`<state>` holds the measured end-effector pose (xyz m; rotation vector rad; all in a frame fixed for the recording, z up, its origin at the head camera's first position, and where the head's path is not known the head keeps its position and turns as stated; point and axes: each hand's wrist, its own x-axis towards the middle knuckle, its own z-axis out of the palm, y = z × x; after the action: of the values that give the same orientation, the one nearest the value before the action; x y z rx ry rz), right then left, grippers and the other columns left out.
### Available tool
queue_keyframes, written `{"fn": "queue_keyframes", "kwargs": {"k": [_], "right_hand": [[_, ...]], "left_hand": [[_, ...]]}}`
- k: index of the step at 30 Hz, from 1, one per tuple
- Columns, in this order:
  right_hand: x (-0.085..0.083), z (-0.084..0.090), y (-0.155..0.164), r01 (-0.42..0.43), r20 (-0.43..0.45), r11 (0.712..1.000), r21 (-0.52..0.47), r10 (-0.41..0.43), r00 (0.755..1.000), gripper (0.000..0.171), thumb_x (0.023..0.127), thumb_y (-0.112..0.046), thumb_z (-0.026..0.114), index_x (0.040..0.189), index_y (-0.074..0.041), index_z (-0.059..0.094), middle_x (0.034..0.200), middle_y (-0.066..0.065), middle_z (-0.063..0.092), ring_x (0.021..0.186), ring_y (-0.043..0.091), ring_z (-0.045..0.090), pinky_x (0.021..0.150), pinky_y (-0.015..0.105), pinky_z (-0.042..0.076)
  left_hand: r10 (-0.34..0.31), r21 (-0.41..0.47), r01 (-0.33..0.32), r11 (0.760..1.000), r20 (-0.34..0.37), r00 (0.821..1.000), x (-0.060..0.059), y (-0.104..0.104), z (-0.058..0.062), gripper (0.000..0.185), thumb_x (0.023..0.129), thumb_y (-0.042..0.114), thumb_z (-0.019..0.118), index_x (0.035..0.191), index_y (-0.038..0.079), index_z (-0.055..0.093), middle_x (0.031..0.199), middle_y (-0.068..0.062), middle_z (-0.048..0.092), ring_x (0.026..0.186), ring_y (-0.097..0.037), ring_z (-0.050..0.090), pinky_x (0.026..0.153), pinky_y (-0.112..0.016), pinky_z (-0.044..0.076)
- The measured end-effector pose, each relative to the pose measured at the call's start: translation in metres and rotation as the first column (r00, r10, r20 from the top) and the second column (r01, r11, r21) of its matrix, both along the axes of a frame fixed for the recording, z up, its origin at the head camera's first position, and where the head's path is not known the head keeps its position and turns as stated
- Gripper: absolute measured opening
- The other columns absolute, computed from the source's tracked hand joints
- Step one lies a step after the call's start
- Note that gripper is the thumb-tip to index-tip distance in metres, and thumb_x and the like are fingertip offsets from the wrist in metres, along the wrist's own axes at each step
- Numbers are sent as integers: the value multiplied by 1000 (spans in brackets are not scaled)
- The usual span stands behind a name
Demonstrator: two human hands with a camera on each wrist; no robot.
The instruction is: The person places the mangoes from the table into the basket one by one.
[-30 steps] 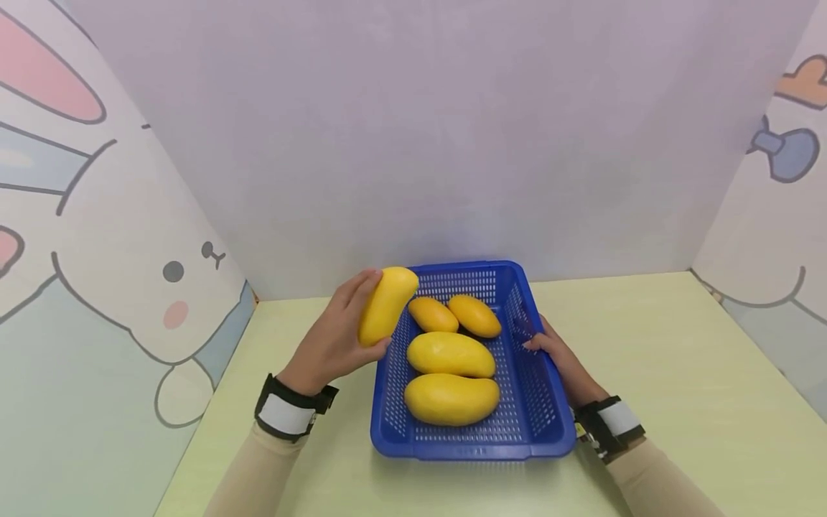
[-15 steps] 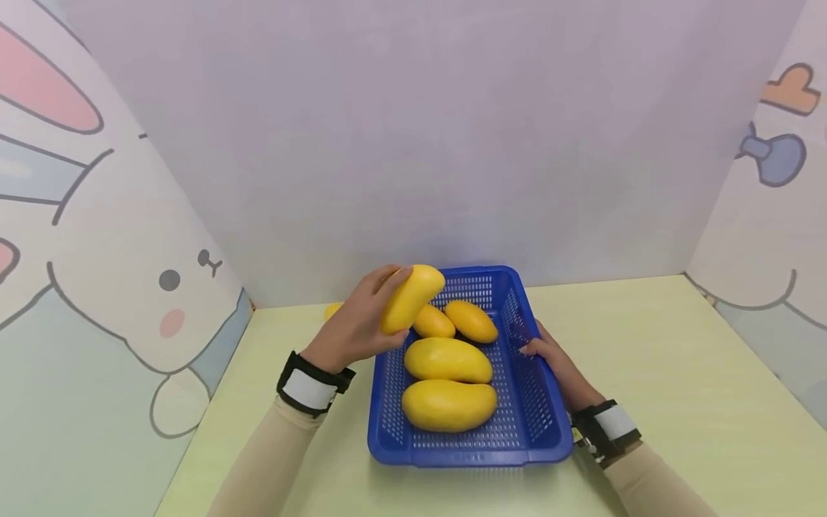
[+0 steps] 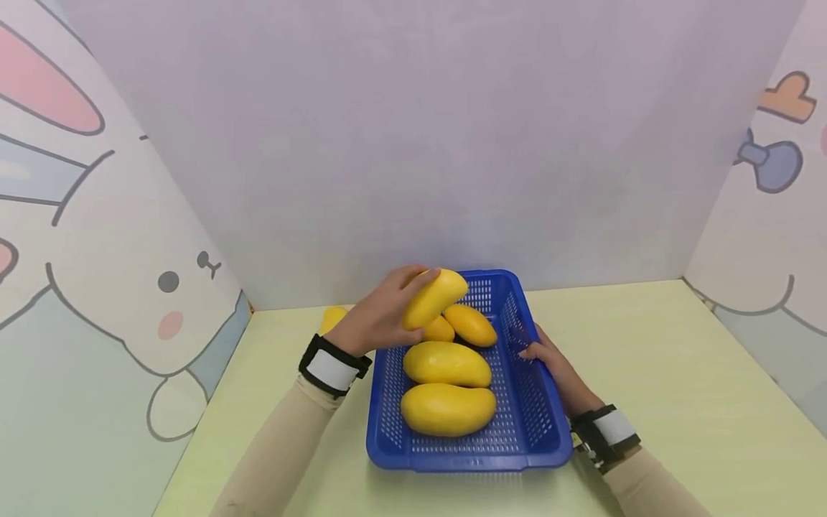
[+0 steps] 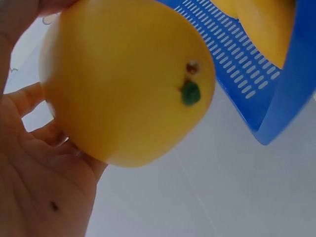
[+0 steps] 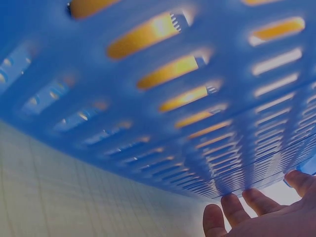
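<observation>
My left hand (image 3: 381, 314) grips a yellow mango (image 3: 436, 296), fingers over its far side and thumb below, held tilted over the back left part of a blue plastic basket (image 3: 468, 463). In the left wrist view the mango's end (image 4: 128, 89) shows a brown stem scar and a small green patch. Several mangoes lie in the basket: two large ones (image 3: 447, 365) at the front and two smaller, more orange ones (image 3: 472, 325) behind, one partly hidden by the held mango. My right hand (image 3: 552, 365) holds the basket's right side, thumb inside, fingers (image 5: 234, 210) against the slotted outside.
Another yellow mango (image 3: 332, 319) lies on the pale green table (image 3: 646, 373), left of the basket and partly behind my left wrist. A pale back wall (image 3: 413, 143) rises behind, with cartoon-printed panels (image 3: 110, 251) at both sides.
My left hand has carried the mango rightward from the basket's left rim to over its back part. The mango on the table has come into view. My right hand keeps its hold.
</observation>
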<state>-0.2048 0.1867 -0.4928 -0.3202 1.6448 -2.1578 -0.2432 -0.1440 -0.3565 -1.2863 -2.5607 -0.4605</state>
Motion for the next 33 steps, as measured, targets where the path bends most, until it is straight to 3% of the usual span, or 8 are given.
{"fn": "queue_keyframes", "kwargs": {"k": [4,9,14,24,33], "right_hand": [[1,0,1,2,-1,1000,-6,-2,1000,73,98,-13,35,162,-31,3,151,32,22,117,45,50,88,57,53],[1,0,0,6,11,1000,0,-6,1000,74,98,-14,36,162,-30,2,151,32,23,117,44,51,89,57,53],[1,1,0,4,16,1000,-2,-4,1000,74,98,-13,36,162,-31,2,152,32,23,118,45,50,89,58,52],[2,2,-1,-1,10,1000,-11,1,1000,74,98,-13,34,162,-31,2,152,32,22,119,46,48,89,57,52],[4,1,-1,1,10,1000,-6,-1,1000,74,98,-14,35,162,-31,3,152,33,24,119,48,49,88,59,53]], "left_hand": [[-7,-64,10,998,39,999,-9,10,-1,90,83,21,81,158,8,32,153,-19,38,135,-32,40,104,-42,46],[38,-160,-17,987,127,991,-18,20,-4,93,83,24,84,159,12,32,155,-18,38,139,-34,39,110,-48,40],[47,-198,-13,980,167,985,-27,27,-7,95,82,21,85,160,12,31,156,-19,37,140,-36,38,112,-51,36],[85,-282,-21,959,213,973,-44,38,-16,92,85,23,82,160,14,30,156,-16,37,139,-33,39,114,-48,33],[95,-336,-22,942,201,975,-52,42,-23,92,86,28,82,160,15,29,157,-15,37,144,-34,32,118,-51,25]]}}
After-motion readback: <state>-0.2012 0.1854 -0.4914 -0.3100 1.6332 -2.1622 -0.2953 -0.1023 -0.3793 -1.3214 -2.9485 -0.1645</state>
